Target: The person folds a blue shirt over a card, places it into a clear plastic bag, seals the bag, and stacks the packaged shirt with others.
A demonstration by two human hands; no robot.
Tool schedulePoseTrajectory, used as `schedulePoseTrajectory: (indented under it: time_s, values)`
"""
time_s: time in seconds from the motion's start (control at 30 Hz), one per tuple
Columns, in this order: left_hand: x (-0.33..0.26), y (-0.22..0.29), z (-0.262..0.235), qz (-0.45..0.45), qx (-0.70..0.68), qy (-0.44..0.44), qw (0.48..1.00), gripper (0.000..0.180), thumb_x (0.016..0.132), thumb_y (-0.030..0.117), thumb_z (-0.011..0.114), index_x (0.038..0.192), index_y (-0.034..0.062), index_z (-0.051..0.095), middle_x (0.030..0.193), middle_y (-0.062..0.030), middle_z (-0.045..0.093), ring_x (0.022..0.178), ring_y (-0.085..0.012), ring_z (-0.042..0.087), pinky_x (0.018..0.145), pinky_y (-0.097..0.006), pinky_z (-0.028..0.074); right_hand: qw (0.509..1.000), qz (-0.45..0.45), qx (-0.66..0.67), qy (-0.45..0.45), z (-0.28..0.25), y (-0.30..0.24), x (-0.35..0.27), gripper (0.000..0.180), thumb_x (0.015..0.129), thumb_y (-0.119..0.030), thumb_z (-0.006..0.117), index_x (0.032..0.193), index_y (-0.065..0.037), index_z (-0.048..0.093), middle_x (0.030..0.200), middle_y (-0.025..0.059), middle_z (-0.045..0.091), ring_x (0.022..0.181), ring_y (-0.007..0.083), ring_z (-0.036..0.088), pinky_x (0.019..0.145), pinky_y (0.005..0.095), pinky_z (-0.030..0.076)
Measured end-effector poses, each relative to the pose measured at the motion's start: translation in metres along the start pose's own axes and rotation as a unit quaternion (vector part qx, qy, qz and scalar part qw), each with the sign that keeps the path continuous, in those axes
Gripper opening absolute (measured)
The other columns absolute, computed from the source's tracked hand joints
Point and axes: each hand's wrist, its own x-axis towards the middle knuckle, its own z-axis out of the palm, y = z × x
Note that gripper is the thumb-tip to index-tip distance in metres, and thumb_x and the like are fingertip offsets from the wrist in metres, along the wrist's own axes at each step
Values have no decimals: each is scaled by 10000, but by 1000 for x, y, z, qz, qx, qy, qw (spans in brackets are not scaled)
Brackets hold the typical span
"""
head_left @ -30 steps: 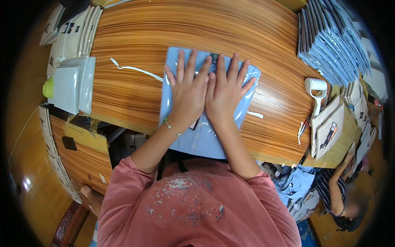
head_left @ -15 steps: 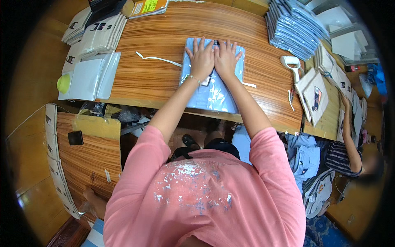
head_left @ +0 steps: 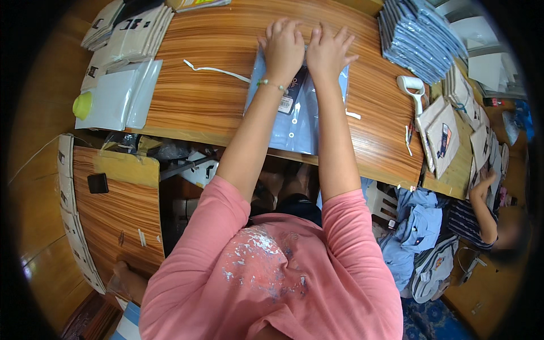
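A folded blue shirt [head_left: 305, 133] in a clear plastic bag lies on the wood-grain table [head_left: 198, 107] in front of me, buttons upward. A dark hang tag [head_left: 290, 93] shows on its chest, between my forearms. My left hand [head_left: 283, 52] is at the far left part of the packed shirt, palm down, fingers stretched past its far edge. Beside it, my right hand [head_left: 328, 55] reaches over the far right part with its fingers spread. Neither hand grips anything. Whether the palms touch the bag is hard to tell. A thin white strip [head_left: 218, 71] lies left of the shirt.
Bagged blue shirts [head_left: 416, 45] are stacked at the far right, near a white handled roller [head_left: 413, 90] and bagged beige garments [head_left: 439, 139]. White sheets [head_left: 110, 99] and more beige packs [head_left: 139, 37] lie left. Another person's arm [head_left: 480, 209] is at the right.
Both hands have slid away from me, toward and past the shirt's far edge. They have moved apart, with the right hand's fingers spreading wider. The view has shifted slightly.
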Motion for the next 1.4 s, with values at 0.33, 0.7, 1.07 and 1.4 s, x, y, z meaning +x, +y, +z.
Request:
schedulePoseTrajectory:
  time_s: [0.33,0.7,1.07,1.4]
  values:
    - [1,-51,44,3,130,-81,988,341,898,327,456,840,94,699,978,-59,648,1063,-253,505,902,-578,232,996,-32,-82,-17,63,32,-1,331,881,-317,436,1002,-127,678,1219,124,546,1198,341,431,970,723,6]
    - [-1,-41,43,15,142,-80,986,315,916,298,448,953,74,666,1016,-49,635,1034,-227,520,918,-462,294,996,-25,-75,-48,64,38,-1,312,890,-322,444,1035,-166,672,1190,52,588,1171,294,467,953,737,25]
    - [1,-40,42,6,119,-60,991,283,891,266,476,855,62,669,935,-70,630,972,-247,508,881,-417,293,997,-11,-47,-59,65,37,-2,317,880,-310,440,998,-147,685,1141,47,614,1125,286,497,961,729,30]
    - [0,-37,42,10,106,-56,993,288,891,262,478,823,51,662,897,-78,621,928,-250,509,863,-424,298,994,6,-81,-74,59,31,0,312,885,-267,455,967,-46,658,1084,108,616,1103,282,495,1015,652,54]
